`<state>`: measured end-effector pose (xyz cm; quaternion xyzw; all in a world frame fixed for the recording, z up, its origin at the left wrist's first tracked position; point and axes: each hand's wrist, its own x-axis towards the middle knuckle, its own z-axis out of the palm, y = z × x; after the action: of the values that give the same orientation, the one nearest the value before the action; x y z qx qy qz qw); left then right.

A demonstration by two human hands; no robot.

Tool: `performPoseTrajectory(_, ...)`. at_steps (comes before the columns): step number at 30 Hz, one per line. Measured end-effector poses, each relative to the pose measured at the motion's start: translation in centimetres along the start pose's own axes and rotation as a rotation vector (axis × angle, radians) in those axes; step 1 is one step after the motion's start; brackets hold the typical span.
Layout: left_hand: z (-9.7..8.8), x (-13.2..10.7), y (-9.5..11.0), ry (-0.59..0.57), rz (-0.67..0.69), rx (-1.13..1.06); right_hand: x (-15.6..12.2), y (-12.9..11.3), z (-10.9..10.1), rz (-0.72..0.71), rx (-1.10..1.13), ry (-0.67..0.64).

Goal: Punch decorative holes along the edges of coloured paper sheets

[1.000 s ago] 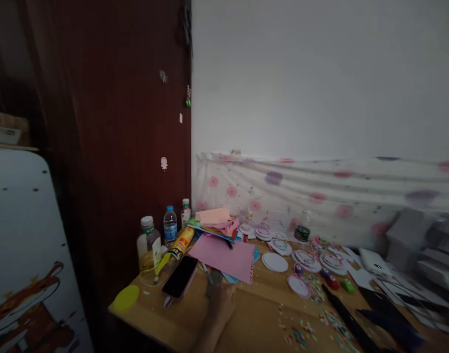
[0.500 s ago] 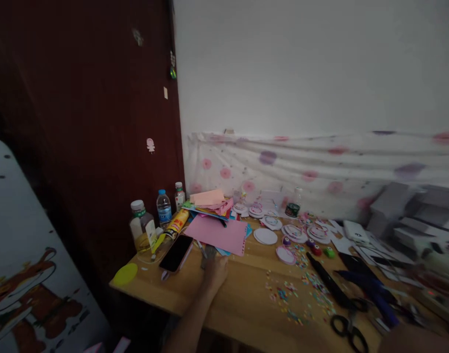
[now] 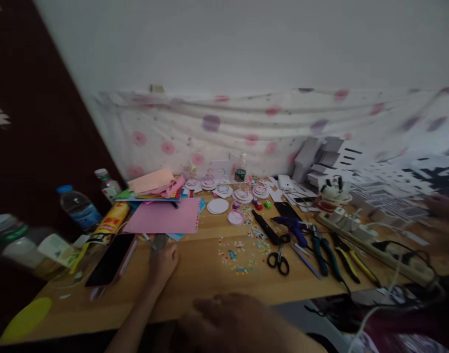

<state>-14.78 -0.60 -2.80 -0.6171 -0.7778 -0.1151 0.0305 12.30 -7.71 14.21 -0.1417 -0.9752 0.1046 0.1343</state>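
Note:
My left hand (image 3: 163, 263) rests on the wooden table (image 3: 195, 289) just below a pink paper sheet (image 3: 164, 222). Its fingers curl over a small grey thing (image 3: 159, 241) that I cannot make out. A dark phone (image 3: 110, 253) lies just left of that hand. My right hand (image 3: 229, 321) is a dark blur low in the middle, close to the camera, above the table's front edge; its fingers do not show clearly. Black scissors (image 3: 278, 257) and scattered confetti bits (image 3: 236, 253) lie to the right of my left hand.
Bottles (image 3: 79, 207), a yellow tube (image 3: 110, 221) and a yellow lid (image 3: 25, 316) stand at the left. Stacked coloured paper (image 3: 154, 186), round paper discs (image 3: 217, 206), small punches, pliers (image 3: 325, 250), a power strip (image 3: 360, 235) and white boxes (image 3: 320, 157) fill the back and right. Another person's hand (image 3: 443, 208) shows at far right.
The view has swung right and down, bringing the tools, power strip and boxes into sight. My left hand stays by the pink sheet. My blurred right hand has come up at the bottom.

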Motion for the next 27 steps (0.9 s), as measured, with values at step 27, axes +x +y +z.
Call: performPoseTrajectory(27,1.3,-1.0,-0.3,0.318,0.012,-0.136,-8.7,11.2,15.8,0.738,-0.008,0.564)
